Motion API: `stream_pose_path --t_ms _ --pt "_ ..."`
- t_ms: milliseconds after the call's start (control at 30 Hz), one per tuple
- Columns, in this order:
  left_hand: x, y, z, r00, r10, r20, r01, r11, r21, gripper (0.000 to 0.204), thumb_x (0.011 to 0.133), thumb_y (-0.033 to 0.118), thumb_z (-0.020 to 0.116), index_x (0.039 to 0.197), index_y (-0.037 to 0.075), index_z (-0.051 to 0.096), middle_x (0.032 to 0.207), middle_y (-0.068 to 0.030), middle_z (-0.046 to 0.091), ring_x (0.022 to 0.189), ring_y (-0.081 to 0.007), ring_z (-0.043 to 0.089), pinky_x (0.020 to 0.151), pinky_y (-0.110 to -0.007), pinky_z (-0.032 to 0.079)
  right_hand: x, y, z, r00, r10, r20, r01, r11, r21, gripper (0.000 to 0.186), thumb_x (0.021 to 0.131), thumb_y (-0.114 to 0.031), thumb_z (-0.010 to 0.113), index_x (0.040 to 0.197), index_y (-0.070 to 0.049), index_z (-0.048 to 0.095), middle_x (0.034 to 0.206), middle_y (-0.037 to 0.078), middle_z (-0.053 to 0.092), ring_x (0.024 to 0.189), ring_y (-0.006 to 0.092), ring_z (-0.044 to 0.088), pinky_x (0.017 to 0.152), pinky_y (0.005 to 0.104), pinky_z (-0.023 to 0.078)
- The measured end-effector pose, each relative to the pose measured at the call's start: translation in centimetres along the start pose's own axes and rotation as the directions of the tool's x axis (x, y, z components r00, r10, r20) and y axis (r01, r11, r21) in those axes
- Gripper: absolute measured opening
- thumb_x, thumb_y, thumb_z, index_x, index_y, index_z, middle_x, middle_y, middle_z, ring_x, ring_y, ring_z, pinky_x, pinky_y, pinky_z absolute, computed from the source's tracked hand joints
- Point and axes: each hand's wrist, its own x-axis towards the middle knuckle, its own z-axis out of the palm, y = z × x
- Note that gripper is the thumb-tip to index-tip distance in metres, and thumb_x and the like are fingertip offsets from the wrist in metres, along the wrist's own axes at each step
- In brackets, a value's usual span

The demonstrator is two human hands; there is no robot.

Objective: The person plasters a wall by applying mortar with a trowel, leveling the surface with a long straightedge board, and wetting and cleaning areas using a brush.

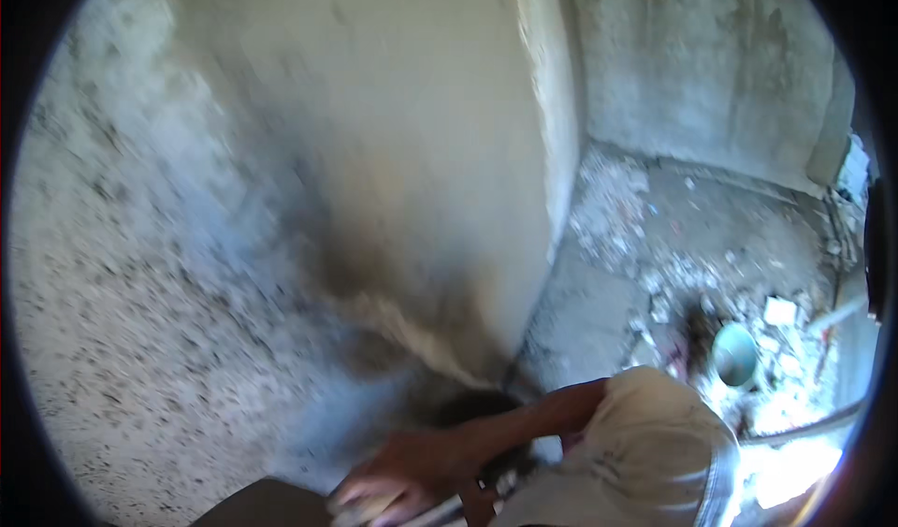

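Observation:
From the lower right, a pale, dusty sleeve point(659, 433) leads to my right hand point(407, 476) at the bottom edge. Its fingers are curled closed around a pale, handle-like piece point(379, 506); motion blur and the frame edge hide what it belongs to. Beside the fingers, a dark grey shape point(267, 505) rises from the lower edge, its kind unclear. My left hand cannot be made out. Just beyond my right hand stands a wall with a smooth, damp-looking grey-beige coat point(402, 87). A rough, speckled whitish surface point(140, 340) spreads to its left.
The coated wall ends at a pale vertical edge point(538, 78). Past it, the grey floor point(599, 312) carries scattered white rubble point(687, 270). A green bucket point(734, 354) stands there at the right, near a white block point(779, 311). Another stained wall point(692, 69) closes the back.

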Motion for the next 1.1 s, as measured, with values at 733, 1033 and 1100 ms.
stream_pose_path --t_ms 733,1033,1100 --pt "3.2 -14.0 -1.5 0.896 0.055 0.440 -0.379 0.611 0.695 0.027 0.077 0.012 0.063 0.103 0.006 0.059 0.103 -0.0092 0.059 0.098 -0.0239 0.057 0.093 -0.048 0.048 -60.8 -15.1 46.5 -0.897 0.301 0.322 0.428 0.417 0.802 0.013 0.089 -0.022 0.057 0.083 -0.011 0.053 0.057 0.005 0.048 0.040 0.0187 0.046 0.033 0.0357 0.040" --pt "5.3 -13.8 11.1 0.991 0.022 0.129 -0.090 0.828 0.554 0.031 0.075 0.014 0.068 0.103 0.005 0.058 0.104 -0.0121 0.060 0.101 -0.0254 0.059 0.086 -0.045 0.052 -72.8 -13.3 31.5 -0.917 0.397 0.042 -0.016 -0.141 0.990 0.027 0.088 -0.017 0.066 0.107 -0.010 0.048 0.064 0.005 0.055 0.043 0.0150 0.051 0.034 0.0319 0.041" --pt "4.0 -13.9 11.0 0.989 0.102 0.108 -0.146 0.548 0.824 0.029 0.075 0.012 0.068 0.101 0.005 0.058 0.101 -0.0122 0.060 0.099 -0.0253 0.059 0.083 -0.044 0.053 -76.3 -11.6 25.4 -0.900 0.424 -0.097 -0.179 -0.157 0.971 0.040 0.087 -0.018 0.068 0.121 -0.011 0.047 0.069 0.005 0.057 0.044 0.0136 0.051 0.035 0.0302 0.041"
